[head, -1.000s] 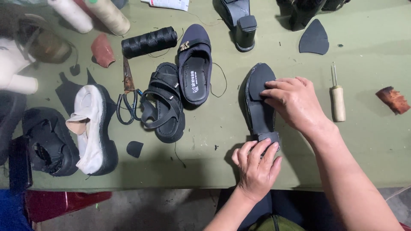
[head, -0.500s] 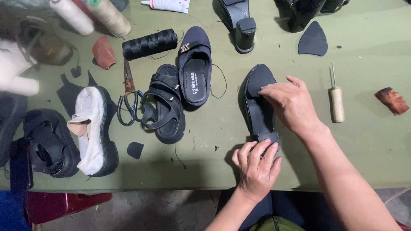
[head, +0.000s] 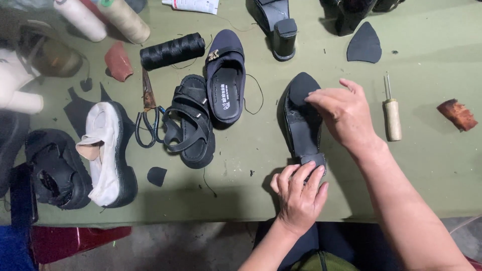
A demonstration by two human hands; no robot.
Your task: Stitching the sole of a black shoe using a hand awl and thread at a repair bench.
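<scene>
The right hand (head: 346,113) pressed flat fingers on the black sole (head: 301,120); the left hand (head: 299,193) steadied its heel, fingers together; bonding seemed unfinished.

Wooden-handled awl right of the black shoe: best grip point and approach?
Grip the awl by its pale wooden handle, fingers across its width, coming from above. It lies flat on the green table, metal tip pointing away from the person, so the thick rounded handle is the safest, widest part. Both sides look clear; the right hand sits just to its left on the black shoe.
</scene>
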